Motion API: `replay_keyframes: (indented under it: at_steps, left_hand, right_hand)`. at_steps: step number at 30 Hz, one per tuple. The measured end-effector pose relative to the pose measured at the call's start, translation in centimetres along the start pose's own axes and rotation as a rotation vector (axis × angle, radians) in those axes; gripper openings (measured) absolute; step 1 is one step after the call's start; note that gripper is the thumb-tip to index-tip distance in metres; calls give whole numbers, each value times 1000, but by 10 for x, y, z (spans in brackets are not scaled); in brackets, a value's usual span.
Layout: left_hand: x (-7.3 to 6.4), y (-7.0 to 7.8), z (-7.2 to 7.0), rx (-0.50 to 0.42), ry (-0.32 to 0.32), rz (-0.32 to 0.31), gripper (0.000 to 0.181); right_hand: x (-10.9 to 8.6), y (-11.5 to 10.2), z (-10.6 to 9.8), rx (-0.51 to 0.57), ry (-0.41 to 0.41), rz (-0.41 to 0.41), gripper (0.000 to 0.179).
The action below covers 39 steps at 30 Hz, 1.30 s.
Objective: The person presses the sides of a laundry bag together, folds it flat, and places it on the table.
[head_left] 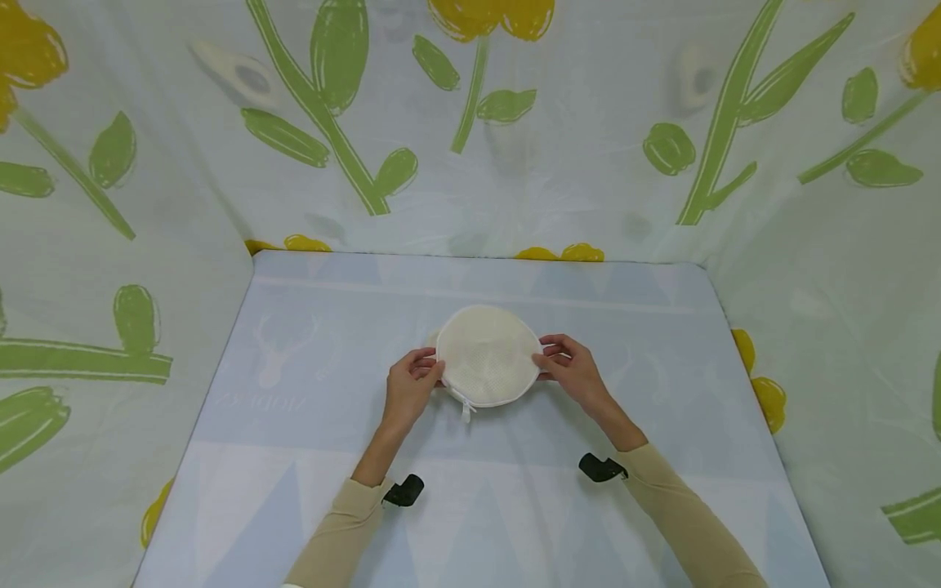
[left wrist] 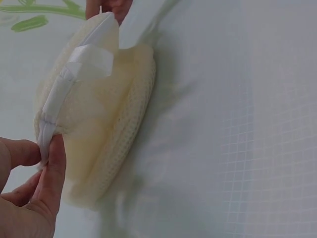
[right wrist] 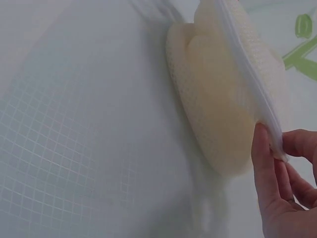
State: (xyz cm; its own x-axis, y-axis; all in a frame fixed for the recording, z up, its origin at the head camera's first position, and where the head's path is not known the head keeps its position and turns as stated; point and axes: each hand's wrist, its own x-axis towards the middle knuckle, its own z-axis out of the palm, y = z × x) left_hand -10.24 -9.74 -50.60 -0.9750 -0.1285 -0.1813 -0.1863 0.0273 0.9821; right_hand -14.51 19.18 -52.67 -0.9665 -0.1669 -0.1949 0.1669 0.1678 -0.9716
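Observation:
A round cream mesh laundry bag (head_left: 488, 356) with white piped edging is held up over the middle of the table. My left hand (head_left: 409, 388) pinches its left edge between thumb and fingers. On the opposite edge, my right hand (head_left: 577, 373) pinches the rim the same way. In the left wrist view, a white zipper and a small white tab (left wrist: 90, 62) run along the edge near the left hand (left wrist: 29, 191). The bag's lower mesh side (right wrist: 198, 99) hangs down near the tabletop in the right wrist view, beside the right hand (right wrist: 285, 183).
The table (head_left: 279, 498) wears a pale blue and white cover with printed triangles and a deer head. Light curtains (head_left: 573, 180) with green leaves and yellow flowers stand around its back and sides. A black wrist camera sits at each sleeve cuff (head_left: 360, 498).

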Motion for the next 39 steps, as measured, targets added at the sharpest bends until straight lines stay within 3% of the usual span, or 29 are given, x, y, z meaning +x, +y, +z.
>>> replay_keyframes:
  at_steps: [3, 8, 23, 26, 30, 34, 39]
  left_hand:
    - [-2, 0, 1, 7, 7, -1, 31]
    - [9, -29, 2, 1, 37, -4, 30]
    - [10, -40, 7, 58, 123, 6, 25]
    - [9, -41, 9, 106, 157, 80, 24]
    - [9, -39, 12, 224, 185, 269, 25]
    - [10, -37, 15, 353, 152, 454, 28]
    - [10, -35, 15, 458, 69, 556, 31]
  right_hand:
    - [-1, -6, 2, -27, -4, 10, 39]
    - [5, 6, 2, -38, 16, 15, 41]
    - [11, 21, 9, -80, 81, 0, 36]
    - [9, 22, 11, -144, 115, -46, 36]
    - [6, 22, 14, -232, 151, -193, 38]
    - [6, 22, 17, -310, 157, -381, 38]
    - [7, 22, 19, -455, 146, -551, 33]
